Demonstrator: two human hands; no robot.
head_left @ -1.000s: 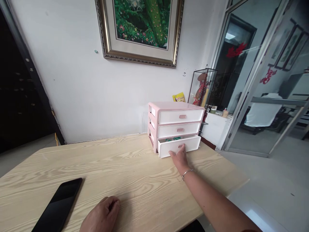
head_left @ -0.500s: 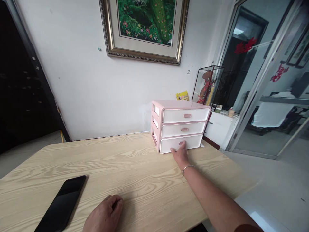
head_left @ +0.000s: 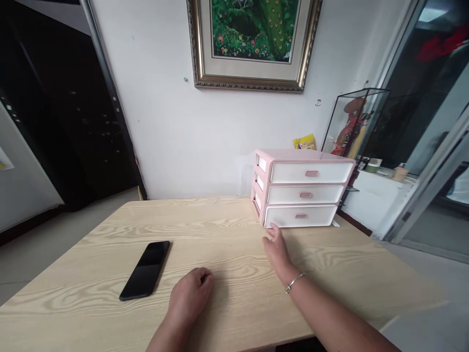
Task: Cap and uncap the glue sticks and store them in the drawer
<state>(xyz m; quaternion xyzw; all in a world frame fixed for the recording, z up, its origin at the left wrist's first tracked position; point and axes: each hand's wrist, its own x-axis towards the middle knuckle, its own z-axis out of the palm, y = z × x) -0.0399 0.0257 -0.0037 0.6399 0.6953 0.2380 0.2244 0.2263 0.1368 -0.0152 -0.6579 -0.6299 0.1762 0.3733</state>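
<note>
A pink drawer unit point(head_left: 305, 155) with three white drawers stands at the back right of the wooden table point(head_left: 234, 254). All three drawers look closed, the bottom drawer point(head_left: 318, 216) included. Just in front of the lower left part of that drawer is my right hand point(head_left: 277, 249), fingers apart and holding nothing; whether a fingertip touches the drawer I cannot tell. A bracelet circles the right wrist. My left hand point(head_left: 191, 293) rests on the tabletop, its fingers curled into a loose fist with nothing visible in it. Left of it lies a black phone point(head_left: 146, 269).
Behind the drawer unit show a yellow packet point(head_left: 306, 142) and a glass display case point(head_left: 355, 122) with a figure inside. A framed picture point(head_left: 249, 80) hangs on the wall. A dark doorway point(head_left: 66, 112) is at the left, a glass door point(head_left: 436, 195) at the right.
My right hand has come away from the bottom drawer's handle, back and toward the left. The view has turned left. My left hand stays curled on the table.
</note>
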